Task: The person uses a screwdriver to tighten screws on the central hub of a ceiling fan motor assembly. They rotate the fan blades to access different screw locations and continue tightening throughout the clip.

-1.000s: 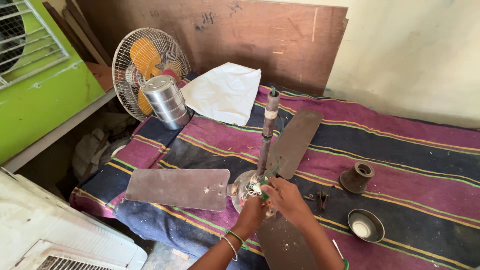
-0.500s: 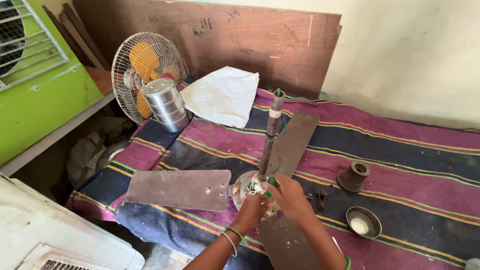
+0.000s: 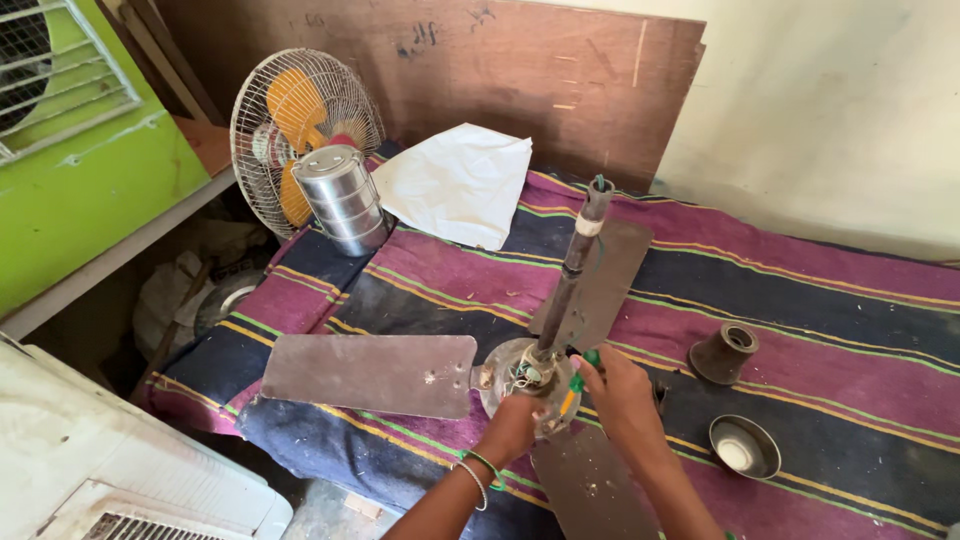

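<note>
Looking down, we see a ceiling fan [image 3: 520, 375] lying on a striped cloth [image 3: 800, 290] that covers the desk, its down rod [image 3: 570, 280] rising tilted toward the far side. Our left hand [image 3: 515, 425] cups the near rim of the motor hub. Our right hand [image 3: 620, 390] is closed on a green-handled screwdriver [image 3: 578, 375] at the hub's right side. One blade [image 3: 370, 373] extends left. A dark canopy cup [image 3: 724, 352] and a metal bowl [image 3: 744, 447] sit right of the hands. A stacked steel tiffin [image 3: 343, 200], table fan [image 3: 300, 125] and white sheet [image 3: 460, 185] lie far left.
</note>
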